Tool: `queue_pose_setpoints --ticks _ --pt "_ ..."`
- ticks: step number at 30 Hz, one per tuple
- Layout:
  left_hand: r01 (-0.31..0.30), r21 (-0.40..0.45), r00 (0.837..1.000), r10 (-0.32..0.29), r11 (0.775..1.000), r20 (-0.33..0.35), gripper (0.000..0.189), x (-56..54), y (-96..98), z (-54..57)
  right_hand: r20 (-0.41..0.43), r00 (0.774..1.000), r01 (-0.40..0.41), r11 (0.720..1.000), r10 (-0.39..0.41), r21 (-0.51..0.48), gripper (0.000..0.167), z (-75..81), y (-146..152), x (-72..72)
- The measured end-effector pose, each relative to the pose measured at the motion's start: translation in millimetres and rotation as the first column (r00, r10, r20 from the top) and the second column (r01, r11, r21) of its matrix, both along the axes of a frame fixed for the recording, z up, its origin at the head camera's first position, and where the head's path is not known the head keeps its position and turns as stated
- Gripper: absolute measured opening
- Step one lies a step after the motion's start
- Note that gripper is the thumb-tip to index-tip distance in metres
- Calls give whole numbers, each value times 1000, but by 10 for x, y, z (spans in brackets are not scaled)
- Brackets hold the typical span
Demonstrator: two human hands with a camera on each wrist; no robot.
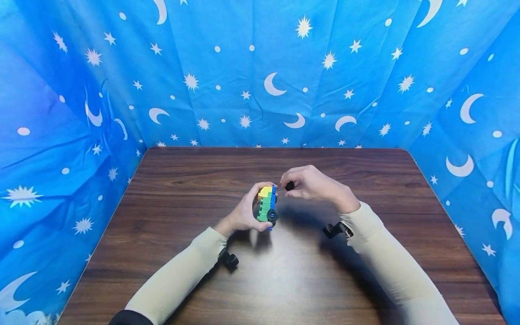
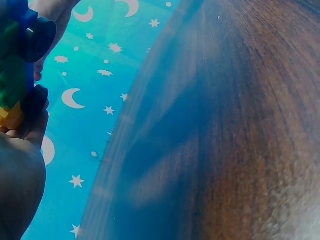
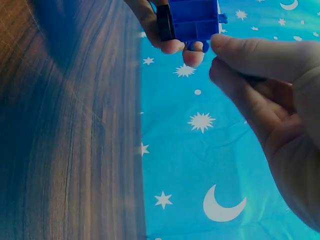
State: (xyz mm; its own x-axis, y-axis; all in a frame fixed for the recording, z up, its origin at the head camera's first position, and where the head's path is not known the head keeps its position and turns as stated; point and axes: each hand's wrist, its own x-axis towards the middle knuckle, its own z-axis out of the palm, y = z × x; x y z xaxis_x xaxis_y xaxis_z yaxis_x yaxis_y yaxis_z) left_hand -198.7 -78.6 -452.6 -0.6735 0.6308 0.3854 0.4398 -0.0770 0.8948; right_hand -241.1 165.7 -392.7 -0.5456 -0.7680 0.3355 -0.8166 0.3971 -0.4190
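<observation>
My left hand [image 1: 243, 212] holds a toy car [image 1: 265, 204] made of green and yellow bricks on a blue base, raised above the table. Black wheels [image 2: 40, 39] show on the car in the left wrist view. The underside of its blue base [image 3: 195, 20] faces the right wrist view, where a bare blue peg [image 3: 223, 18] sticks out. Just to the car's right, my right hand [image 1: 314, 184] pinches a small black wheel [image 1: 290, 185], apart from the car. In the right wrist view the fingers mostly hide that wheel.
Below both hands lies a dark wood-grain table [image 1: 195, 180]. A blue cloth [image 1: 260, 104] with white moons and stars hangs behind it and along both sides. Each wrist carries a small black camera mount [image 1: 333, 230].
</observation>
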Motion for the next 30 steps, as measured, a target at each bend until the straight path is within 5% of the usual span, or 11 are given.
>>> queue_pose_setpoints --ticks 7,14,18,24,30 --pt "5 34 1000 -5 999 22 93 -9 2 -7 65 998 -8 995 15 -100 22 30 61 17" --pt "-9 27 1000 9 1000 24 99 -123 1 -218 96 995 37 995 -28 -97 26 40 127 19" --pt "-8 41 1000 8 999 12 99 -130 -4 -243 63 997 49 994 -43 -97 34 47 167 23" --pt "5 65 1000 -6 998 13 98 -87 7 -139 -35 995 84 989 -89 -121 38 62 214 31" --pt "8 60 1000 -8 998 5 94 6 12 36 9 991 135 982 -135 -135 30 27 282 34"
